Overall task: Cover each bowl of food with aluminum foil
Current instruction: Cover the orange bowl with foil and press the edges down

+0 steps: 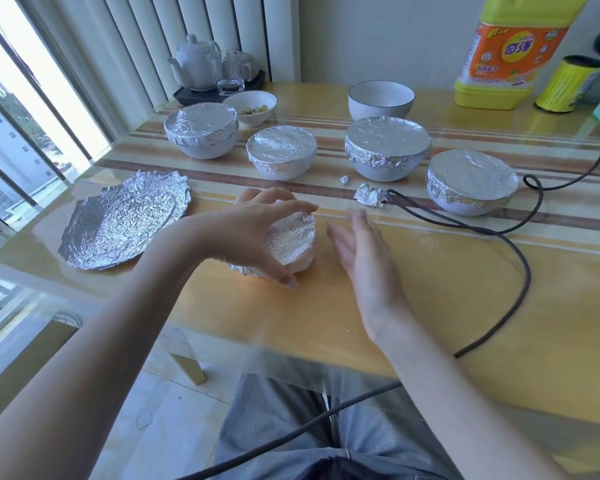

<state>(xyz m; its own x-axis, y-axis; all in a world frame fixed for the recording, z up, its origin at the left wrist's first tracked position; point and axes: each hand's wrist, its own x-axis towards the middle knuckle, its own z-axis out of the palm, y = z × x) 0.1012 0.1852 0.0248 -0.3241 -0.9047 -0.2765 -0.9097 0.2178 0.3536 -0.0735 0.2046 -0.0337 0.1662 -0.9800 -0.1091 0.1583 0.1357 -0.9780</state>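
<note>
Nearest me, left hand [257, 233] clamps the foil-wrapped bowl [293, 242] at frame centre; right hand [359, 251] hovers open beside it.

Daylight pours in through the window [18, 133], and that's our anchor here. Just right of it hang pale vertical blinds [174, 32], running along to a plain light wall [378, 36]. Below and right of the window stretches the table [430, 278], yellow wood with brown stripes under a glossy clear sheet that catches the glare. Beneath the window, under the table edge, there's pale tiled floor [174, 420] and one light table leg [189, 368].
</note>
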